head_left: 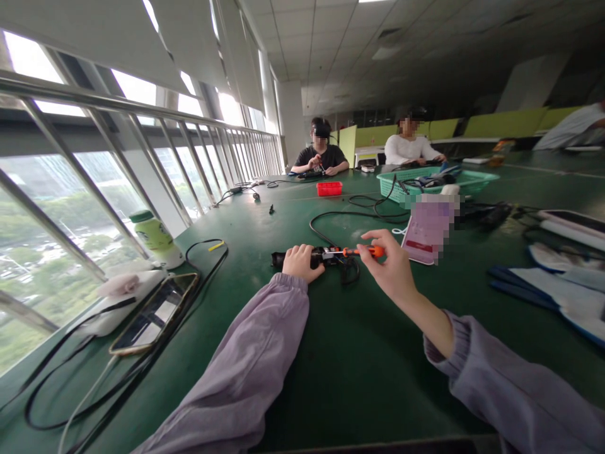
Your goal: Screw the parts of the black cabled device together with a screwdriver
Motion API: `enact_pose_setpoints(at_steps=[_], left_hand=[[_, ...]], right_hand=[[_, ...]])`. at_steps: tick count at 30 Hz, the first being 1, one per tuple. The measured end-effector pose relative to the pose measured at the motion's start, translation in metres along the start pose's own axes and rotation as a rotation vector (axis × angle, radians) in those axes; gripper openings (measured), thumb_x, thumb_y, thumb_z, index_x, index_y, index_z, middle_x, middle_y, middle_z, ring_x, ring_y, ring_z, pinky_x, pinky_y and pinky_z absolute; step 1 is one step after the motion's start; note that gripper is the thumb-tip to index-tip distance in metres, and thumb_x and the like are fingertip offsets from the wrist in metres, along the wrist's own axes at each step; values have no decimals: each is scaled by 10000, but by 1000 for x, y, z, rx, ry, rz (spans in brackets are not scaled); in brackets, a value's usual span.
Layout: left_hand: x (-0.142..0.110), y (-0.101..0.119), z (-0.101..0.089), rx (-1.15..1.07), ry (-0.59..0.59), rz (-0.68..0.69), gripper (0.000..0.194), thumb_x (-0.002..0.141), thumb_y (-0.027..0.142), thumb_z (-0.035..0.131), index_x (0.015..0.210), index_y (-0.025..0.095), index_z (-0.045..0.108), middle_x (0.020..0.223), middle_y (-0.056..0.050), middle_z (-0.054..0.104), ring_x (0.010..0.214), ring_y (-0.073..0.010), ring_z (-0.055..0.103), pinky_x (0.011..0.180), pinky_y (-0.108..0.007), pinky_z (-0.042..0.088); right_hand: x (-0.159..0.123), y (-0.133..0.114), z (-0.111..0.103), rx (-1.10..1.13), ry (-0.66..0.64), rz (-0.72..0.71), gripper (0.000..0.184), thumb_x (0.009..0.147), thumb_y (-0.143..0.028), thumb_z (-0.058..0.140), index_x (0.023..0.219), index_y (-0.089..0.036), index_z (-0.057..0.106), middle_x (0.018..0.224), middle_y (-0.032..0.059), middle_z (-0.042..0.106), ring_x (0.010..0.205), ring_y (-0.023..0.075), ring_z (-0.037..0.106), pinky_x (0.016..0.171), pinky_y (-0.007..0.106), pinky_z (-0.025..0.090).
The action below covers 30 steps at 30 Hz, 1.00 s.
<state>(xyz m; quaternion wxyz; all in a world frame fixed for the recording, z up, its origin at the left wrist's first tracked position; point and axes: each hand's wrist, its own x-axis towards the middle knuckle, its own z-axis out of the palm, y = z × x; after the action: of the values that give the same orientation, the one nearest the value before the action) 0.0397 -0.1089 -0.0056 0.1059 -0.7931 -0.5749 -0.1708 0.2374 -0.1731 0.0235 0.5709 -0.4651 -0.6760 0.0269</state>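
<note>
My left hand is wrapped round a black elongated device that lies on the green table, and its fingers cover the middle of it. The device's right part looks opened up, with small parts and a dark cable loop beside it. An orange-handled screwdriver lies nearly level, its thin shaft pointing left at the opened part. Around its handle curl the thumb and fingers of my right hand. Whether the tip touches a screw is too small to see.
A smartphone, cables and a green-capped bottle are at left by the railing. Beyond my right hand stands a pink phone-like object. Farther back are a red basket, a green basket and people; gloves lie right.
</note>
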Motion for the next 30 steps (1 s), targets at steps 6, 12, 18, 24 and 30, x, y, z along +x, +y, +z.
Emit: enact_pose_setpoints(at_steps=[6,12,18,24,30], left_hand=[[-1,1,-2,5,-13,-6,419,747,425,528,1094,191,543,1071,-71,604,1025,-254,523,923,-368,378],[0,1,-2,12,-12,-4,419,743,425,531,1092,193,539,1077,-70,605,1035,-253,523,922,-368,378],[2,1,-2,-4,-14,-8,433,732,418,544,1095,183,542,1070,-76,612,1033,-254,532,928,-369,375],[1,1,-4,-11,3,-6,444,720,429,548,1083,173,545,1063,-73,617,1024,-252,539,910,-373,383],[1,2,-4,-15,16,-11,443,705,425,557,1068,171,535,1057,-75,613,1014,-245,544,898,-367,389]], right_hand=[[-1,0,0,28,61,-27,291,762,-274,556,1042,-215,499,819,24,589,769,181,572,733,332,453],[-2,-2,1,41,-12,17,148,791,-345,548,887,-234,539,745,6,594,720,177,573,707,329,447],[-2,-5,1,59,78,-40,321,761,-262,557,1069,-202,488,874,44,584,796,185,559,776,357,449],[-2,-4,1,3,17,-15,154,784,-354,564,867,-225,551,685,-2,569,708,177,548,732,347,441],[-3,-6,2,64,72,-90,300,746,-241,560,1038,-209,497,858,37,585,781,184,551,769,371,451]])
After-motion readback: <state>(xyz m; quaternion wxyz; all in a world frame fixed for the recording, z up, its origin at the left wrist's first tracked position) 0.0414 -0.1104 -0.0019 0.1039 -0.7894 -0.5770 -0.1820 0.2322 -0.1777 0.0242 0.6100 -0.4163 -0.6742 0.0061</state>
